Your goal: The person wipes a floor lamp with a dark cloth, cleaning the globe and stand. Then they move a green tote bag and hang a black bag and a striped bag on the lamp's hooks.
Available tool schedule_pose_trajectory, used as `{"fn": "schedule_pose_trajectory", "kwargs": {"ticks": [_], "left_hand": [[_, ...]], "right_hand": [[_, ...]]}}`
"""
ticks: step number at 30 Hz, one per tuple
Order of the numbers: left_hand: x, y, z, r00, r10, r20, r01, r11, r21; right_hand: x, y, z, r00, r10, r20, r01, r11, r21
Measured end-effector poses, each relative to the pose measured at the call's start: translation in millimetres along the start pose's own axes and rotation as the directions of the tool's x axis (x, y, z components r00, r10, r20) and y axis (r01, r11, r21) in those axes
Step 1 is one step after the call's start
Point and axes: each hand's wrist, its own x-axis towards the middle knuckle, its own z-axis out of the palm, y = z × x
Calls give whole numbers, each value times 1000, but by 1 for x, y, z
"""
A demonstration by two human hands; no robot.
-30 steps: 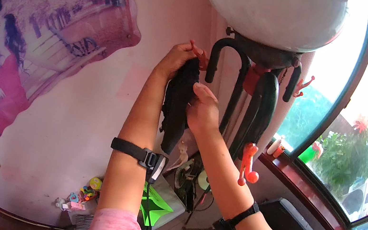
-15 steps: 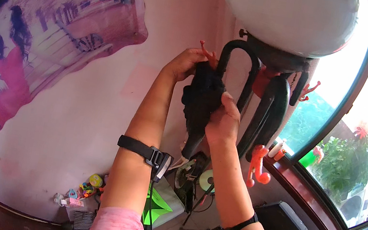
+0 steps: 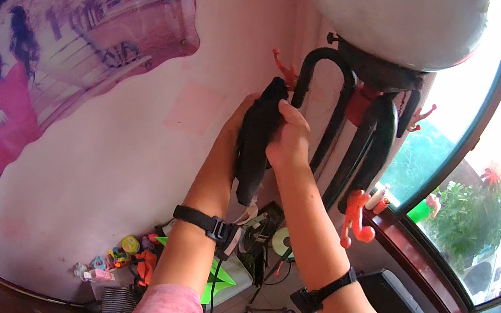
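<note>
A pink wall (image 3: pixel 113 154) fills most of the view, and a large printed picture (image 3: pixel 63 55) of a figure in red hangs on it, well to the left of the black curved rack (image 3: pixel 335 117). Above the rack sits a big white globe (image 3: pixel 391 15); to its right a window (image 3: pixel 477 173) shows green plants. Just left of the rack, a black folded cloth thing (image 3: pixel 255 144) is held up against the wall. The right hand (image 3: pixel 289 140) is clenched round its right side, while the left hand (image 3: pixel 237 122) grasps it from behind, mostly hidden. An orange hook (image 3: pixel 355 219) hangs at the rack's lower right.
</note>
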Motion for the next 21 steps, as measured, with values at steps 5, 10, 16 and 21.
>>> {"fn": "schedule_pose_trajectory", "kwargs": {"ticks": [5,10,16,21], "left_hand": [[-3,4,1,985,7,-171,-2,1000,30],[26,33,-7,984,158,85,-166,981,104],[15,19,-4,999,41,22,-46,948,314],[-3,1,-1,990,-54,-130,67,993,94]], "right_hand": [[11,2,-15,993,74,-89,-79,996,-49],[-11,16,-53,983,169,-75,-175,981,-83],[-15,9,-36,999,44,30,-42,997,-68],[6,-6,-19,988,-35,148,33,999,12]]}}
